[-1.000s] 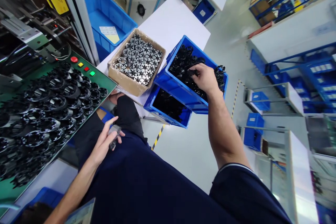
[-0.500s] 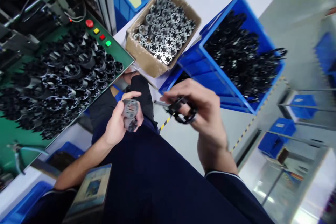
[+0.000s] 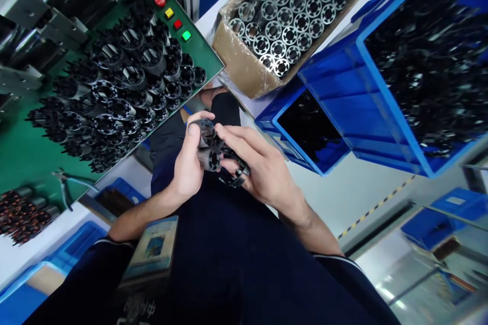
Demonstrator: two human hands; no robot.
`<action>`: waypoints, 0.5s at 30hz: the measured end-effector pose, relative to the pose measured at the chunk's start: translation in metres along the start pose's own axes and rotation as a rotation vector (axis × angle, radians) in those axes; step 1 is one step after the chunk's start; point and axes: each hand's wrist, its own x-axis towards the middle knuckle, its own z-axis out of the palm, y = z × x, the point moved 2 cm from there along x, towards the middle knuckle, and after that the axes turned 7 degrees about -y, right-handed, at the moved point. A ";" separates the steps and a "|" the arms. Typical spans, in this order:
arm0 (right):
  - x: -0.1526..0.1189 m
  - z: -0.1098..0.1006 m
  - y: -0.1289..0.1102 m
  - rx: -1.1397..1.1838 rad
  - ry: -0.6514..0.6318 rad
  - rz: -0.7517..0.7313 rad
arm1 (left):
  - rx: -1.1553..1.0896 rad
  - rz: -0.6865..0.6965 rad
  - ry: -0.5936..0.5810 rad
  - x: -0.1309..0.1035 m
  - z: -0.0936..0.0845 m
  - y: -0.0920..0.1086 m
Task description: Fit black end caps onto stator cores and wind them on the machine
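Observation:
In front of my waist, my left hand (image 3: 187,165) is closed around two grey slotted metal cores (image 3: 208,159), which look like motor stator cores. One lies above the other, their ends turned toward my right hand. My right hand (image 3: 269,170) grips black plastic slotted rings (image 3: 237,176), partly hidden by its fingers, so I cannot count them. Its fingertips reach the upper core, and a black piece is right by the cores' ends. Whether that piece is seated on a core is hidden.
Black-capped cores (image 3: 129,76) stand massed on the green machine bench (image 3: 23,157) at left, near lit buttons (image 3: 186,35) and pliers (image 3: 65,183). A cardboard box (image 3: 244,68) holds bare cores. Blue bins (image 3: 381,86) of black parts stand at right; copper-coloured pieces (image 3: 26,213) lie lower left.
My right hand has come left with the black rings and now meets the cores in my left hand. The view has shifted, bringing the box and bins nearer.

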 end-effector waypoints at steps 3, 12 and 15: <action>0.000 -0.001 -0.002 0.052 0.101 0.043 | -0.082 0.020 0.008 -0.001 0.002 -0.002; 0.004 0.012 0.001 0.323 0.312 0.127 | 0.066 0.150 -0.073 -0.010 0.007 0.000; 0.000 0.010 0.004 0.342 0.295 0.153 | 0.124 0.116 -0.129 -0.012 0.006 0.002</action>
